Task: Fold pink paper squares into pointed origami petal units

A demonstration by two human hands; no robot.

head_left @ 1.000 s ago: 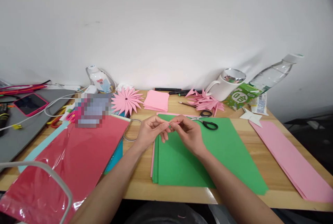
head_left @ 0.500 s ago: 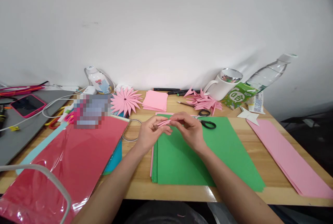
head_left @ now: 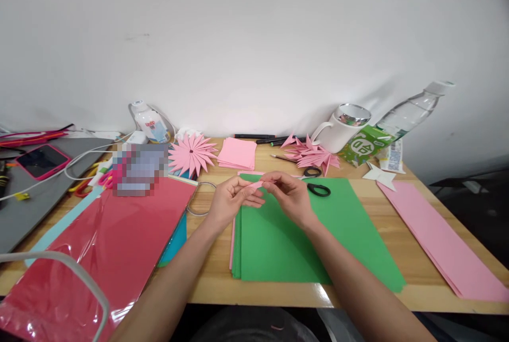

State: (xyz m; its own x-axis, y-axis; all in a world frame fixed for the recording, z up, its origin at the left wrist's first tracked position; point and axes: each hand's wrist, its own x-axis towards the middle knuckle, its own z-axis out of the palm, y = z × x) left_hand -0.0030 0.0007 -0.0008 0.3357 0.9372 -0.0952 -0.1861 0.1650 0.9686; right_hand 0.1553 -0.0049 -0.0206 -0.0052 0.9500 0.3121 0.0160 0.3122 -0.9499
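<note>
Between my two hands is a small folded piece of pink paper (head_left: 255,185), held just above a stack of green paper (head_left: 314,241). My left hand (head_left: 229,200) pinches its left end between thumb and fingers. At the right end, the thumb and fingertips of my right hand (head_left: 289,196) close on it. Fingers cover much of the piece, so its full shape is hidden. Beyond my hands lies a stack of pink paper squares (head_left: 237,153). Left of that sits a pink pointed paper star (head_left: 191,153). Several folded pink pieces (head_left: 312,155) are heaped on the right.
Black-handled scissors (head_left: 318,189) rest on the green stack's far edge. A white mug (head_left: 342,131), a green carton (head_left: 363,145) and a tilted water bottle (head_left: 413,111) stand back right. Pink strips (head_left: 441,241) lie right. Red paper in plastic (head_left: 107,246) and a phone (head_left: 43,161) are left.
The folded pink paper has turned slightly in my fingers and shows a flatter face. My right fingertips have shifted a little to the right along it. The surrounding things stay put.
</note>
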